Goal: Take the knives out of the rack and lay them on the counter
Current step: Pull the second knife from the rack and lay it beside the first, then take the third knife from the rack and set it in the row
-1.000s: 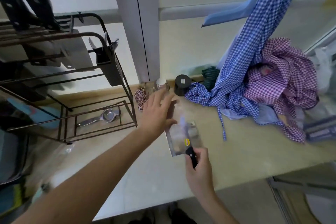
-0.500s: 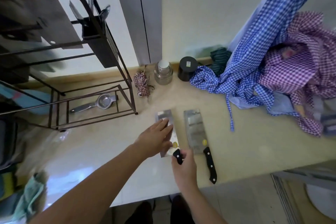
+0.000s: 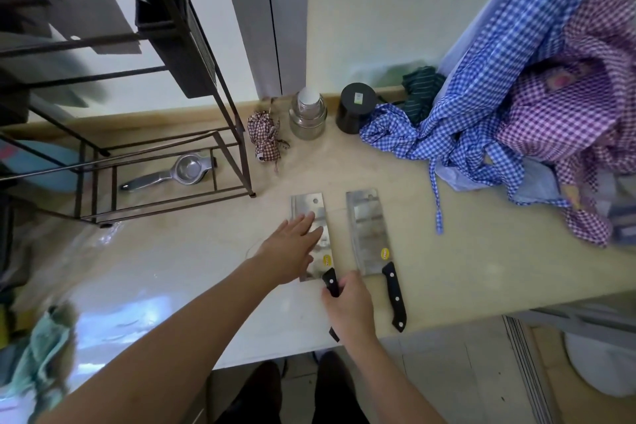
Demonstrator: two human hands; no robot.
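Since half a second ago, the left-hand steel cleaver (image 3: 318, 234) has settled flat on the cream counter (image 3: 481, 262), near its front edge. The dark wire knife rack (image 3: 192, 86) stands at the far left. The left hand (image 3: 292, 248) rests open-fingered on the blade; the right hand (image 3: 351, 308) grips its black handle. Blade points toward the wall, parallel to a second steel cleaver (image 3: 373, 241) just beside it. Both carry unreadable yellow stickers. Blue checked cloth (image 3: 481, 120) lies beyond.

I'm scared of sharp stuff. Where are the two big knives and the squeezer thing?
left cleaver (image 3: 311, 208), head view, bare blade top.
right cleaver (image 3: 368, 231), head view, blade middle.
squeezer (image 3: 188, 165), head view, its cup.
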